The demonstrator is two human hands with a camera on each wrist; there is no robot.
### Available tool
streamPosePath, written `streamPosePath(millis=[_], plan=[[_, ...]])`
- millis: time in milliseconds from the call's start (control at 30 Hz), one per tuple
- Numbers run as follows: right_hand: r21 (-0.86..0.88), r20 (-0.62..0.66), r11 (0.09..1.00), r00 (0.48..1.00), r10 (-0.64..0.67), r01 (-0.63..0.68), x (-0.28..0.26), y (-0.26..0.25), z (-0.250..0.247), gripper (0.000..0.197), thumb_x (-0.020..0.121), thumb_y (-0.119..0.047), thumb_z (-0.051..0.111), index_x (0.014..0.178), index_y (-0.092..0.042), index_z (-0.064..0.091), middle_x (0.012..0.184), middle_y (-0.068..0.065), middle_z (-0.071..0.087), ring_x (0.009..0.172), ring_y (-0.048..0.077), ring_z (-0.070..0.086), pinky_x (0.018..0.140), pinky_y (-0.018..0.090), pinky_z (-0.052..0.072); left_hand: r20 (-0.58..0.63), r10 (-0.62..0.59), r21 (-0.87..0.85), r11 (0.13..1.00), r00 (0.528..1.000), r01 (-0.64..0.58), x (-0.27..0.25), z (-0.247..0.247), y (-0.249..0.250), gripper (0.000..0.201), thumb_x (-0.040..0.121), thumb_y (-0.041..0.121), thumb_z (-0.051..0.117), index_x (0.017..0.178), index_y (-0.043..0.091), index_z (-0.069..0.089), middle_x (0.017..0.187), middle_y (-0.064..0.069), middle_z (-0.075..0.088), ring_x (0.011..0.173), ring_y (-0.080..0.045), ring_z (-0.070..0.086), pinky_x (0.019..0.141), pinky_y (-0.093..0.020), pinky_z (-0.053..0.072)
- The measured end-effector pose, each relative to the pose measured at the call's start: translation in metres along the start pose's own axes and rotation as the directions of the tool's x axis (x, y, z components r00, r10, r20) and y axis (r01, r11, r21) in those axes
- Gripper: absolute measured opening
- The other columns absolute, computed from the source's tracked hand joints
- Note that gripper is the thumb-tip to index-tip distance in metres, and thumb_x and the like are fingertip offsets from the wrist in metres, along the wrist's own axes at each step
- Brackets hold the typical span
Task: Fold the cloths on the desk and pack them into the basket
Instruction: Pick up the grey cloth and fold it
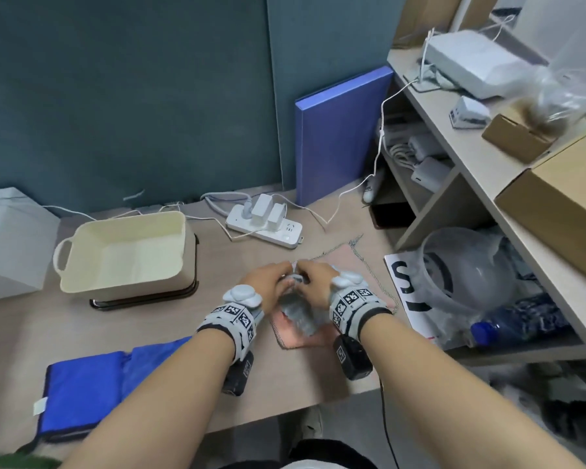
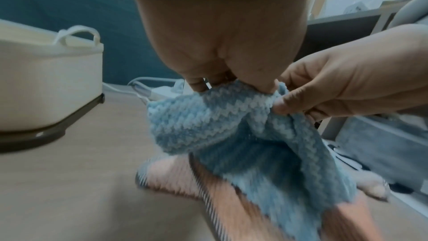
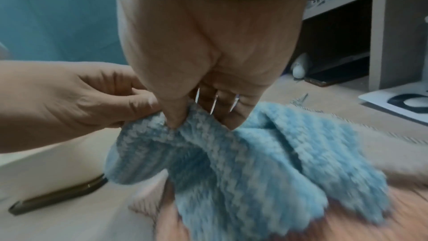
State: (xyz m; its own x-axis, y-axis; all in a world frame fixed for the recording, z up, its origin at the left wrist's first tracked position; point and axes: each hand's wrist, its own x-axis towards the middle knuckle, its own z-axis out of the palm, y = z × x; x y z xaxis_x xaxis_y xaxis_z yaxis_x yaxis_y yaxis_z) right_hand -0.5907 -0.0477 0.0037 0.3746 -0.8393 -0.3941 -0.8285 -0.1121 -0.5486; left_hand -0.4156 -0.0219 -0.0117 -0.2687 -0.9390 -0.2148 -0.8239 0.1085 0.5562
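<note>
A light blue fluffy cloth (image 1: pixel 296 314) (image 2: pixel 243 135) (image 3: pixel 243 162) hangs bunched above the desk, held at its top edge by both hands. My left hand (image 1: pixel 273 282) (image 2: pixel 231 83) (image 3: pixel 92 98) pinches the edge with thumb and curled fingers. Close beside it, my right hand (image 1: pixel 313 282) (image 3: pixel 199 116) (image 2: pixel 324 94) pinches the same edge. Under the blue cloth a pink cloth (image 1: pixel 359 265) (image 2: pixel 176 177) with a striped border lies flat on the desk. A bright blue cloth (image 1: pixel 92 387) lies at the front left. The cream basket (image 1: pixel 82 238) (image 2: pixel 46 83) stands empty at the left.
A white power strip (image 1: pixel 268 221) with plugs and cables lies behind the hands. Shelving (image 1: pixel 471 157) with boxes, bags and a bottle fills the right side. A white box (image 1: pixel 7 238) stands at the far left, and a blue board (image 1: pixel 339 130) leans on the back wall.
</note>
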Motion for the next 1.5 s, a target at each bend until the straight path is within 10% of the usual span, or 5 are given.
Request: streamPosePath(millis=[300, 467, 633, 767, 1500], plan=[[0.160, -0.166, 0.987, 0.986, 0.001, 0.026, 0.010, -0.029, -0.075, 0.024, 0.089, -0.008, 0.050, 0.097, -0.029, 0.043, 0.070, 0.002, 0.054, 0.064, 0.024, 0.050, 0.060, 0.036, 0.045, -0.227, -0.173, -0.086, 0.984, 0.958, 0.157, -0.017, -0.062, 0.010, 0.034, 0.094, 0.011, 0.060, 0.118, 0.026, 0.041, 0.085, -0.001, 0.060, 0.070, -0.026, 0.057, 0.060, -0.032, 0.039], [0.226, -0.221, 0.970, 0.974, -0.043, 0.094, -0.002, -0.063, -0.110, 0.027, 0.088, -0.002, 0.043, 0.096, -0.028, 0.045, 0.071, 0.004, 0.053, 0.061, 0.022, 0.045, 0.052, 0.030, 0.040, -0.339, -0.004, 0.038, 0.999, 0.941, 0.018, -0.026, -0.100, 0.033, 0.034, 0.079, -0.010, 0.047, 0.090, 0.023, 0.050, 0.087, -0.005, 0.051, 0.075, -0.027, 0.047, 0.063, -0.034, 0.033], [0.255, -0.216, 0.956, 0.972, -0.091, 0.146, -0.002, -0.078, -0.115, 0.021, 0.089, -0.008, 0.053, 0.097, -0.026, 0.046, 0.076, 0.003, 0.055, 0.063, 0.023, 0.048, 0.058, 0.031, 0.050, -0.317, -0.053, -0.020, 0.999, 0.947, 0.049, -0.016, -0.093, 0.046, 0.023, 0.087, 0.011, 0.060, 0.087, 0.027, 0.077, 0.090, 0.004, 0.056, 0.081, -0.015, 0.051, 0.072, -0.025, 0.033], [0.227, -0.227, 0.956, 0.964, -0.136, 0.188, -0.001, -0.087, -0.118, 0.033, 0.079, 0.002, 0.043, 0.093, -0.028, 0.043, 0.078, 0.003, 0.050, 0.068, 0.023, 0.044, 0.063, 0.047, 0.059, -0.262, -0.057, 0.005, 0.998, 0.963, 0.061, -0.015, -0.089, 0.054, 0.035, 0.075, 0.057, 0.064, 0.064, 0.025, 0.053, 0.074, 0.006, 0.048, 0.072, -0.017, 0.048, 0.060, -0.031, 0.032], [-0.186, -0.018, 0.953, 0.969, -0.246, 0.238, -0.014, -0.105, -0.142, 0.042, 0.084, 0.006, 0.052, 0.075, -0.030, 0.072, 0.099, -0.003, 0.065, 0.076, 0.026, 0.073, 0.071, 0.048, 0.066, -0.522, -0.120, -0.041, 0.992, 0.844, 0.116, -0.048, -0.158, 0.056, 0.008, 0.074, 0.012, 0.082, 0.075, 0.020, 0.077, 0.091, 0.002, 0.064, 0.082, -0.018, 0.062, 0.071, -0.029, 0.047]])
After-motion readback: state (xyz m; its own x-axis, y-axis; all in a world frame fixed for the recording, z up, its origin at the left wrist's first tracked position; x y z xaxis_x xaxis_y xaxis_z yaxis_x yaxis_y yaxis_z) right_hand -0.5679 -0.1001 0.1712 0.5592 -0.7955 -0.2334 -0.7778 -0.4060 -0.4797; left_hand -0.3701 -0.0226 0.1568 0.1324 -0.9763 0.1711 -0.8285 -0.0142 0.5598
